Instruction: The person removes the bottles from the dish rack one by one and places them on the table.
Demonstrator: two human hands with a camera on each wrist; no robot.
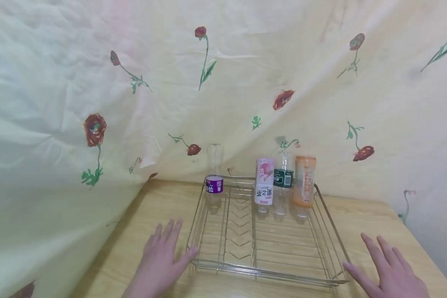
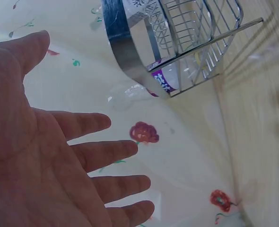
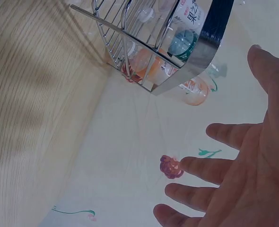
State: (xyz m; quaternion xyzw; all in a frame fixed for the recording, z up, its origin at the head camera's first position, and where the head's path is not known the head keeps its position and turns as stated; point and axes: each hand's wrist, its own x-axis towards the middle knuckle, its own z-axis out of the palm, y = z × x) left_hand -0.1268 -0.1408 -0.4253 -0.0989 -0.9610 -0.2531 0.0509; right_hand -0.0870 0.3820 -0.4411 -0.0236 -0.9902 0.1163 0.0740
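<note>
A metal wire rack [image 1: 268, 269] stands on the wooden table, with bottles upside down along its far side. At its left is a clear bottle with a purple label [image 1: 214, 184]. Grouped on the right are a pink-and-white bottle [image 1: 264, 182], a clear bottle with a green label [image 1: 283, 178] and an orange-wrapped bottle [image 1: 304, 182]. My left hand [image 1: 162, 254] is spread beside the rack's near left corner, fingers straight and holding nothing. Likewise, my right hand [image 1: 389, 267] is spread beside the near right corner. Both palms look bare in the wrist views.
Pale cloth with red flowers [image 1: 231, 103] hangs behind and to the left of the table. Wooden tabletop [image 1: 361, 219] shows on both sides of the rack. A white surface [image 1: 443, 231] borders the table on the right.
</note>
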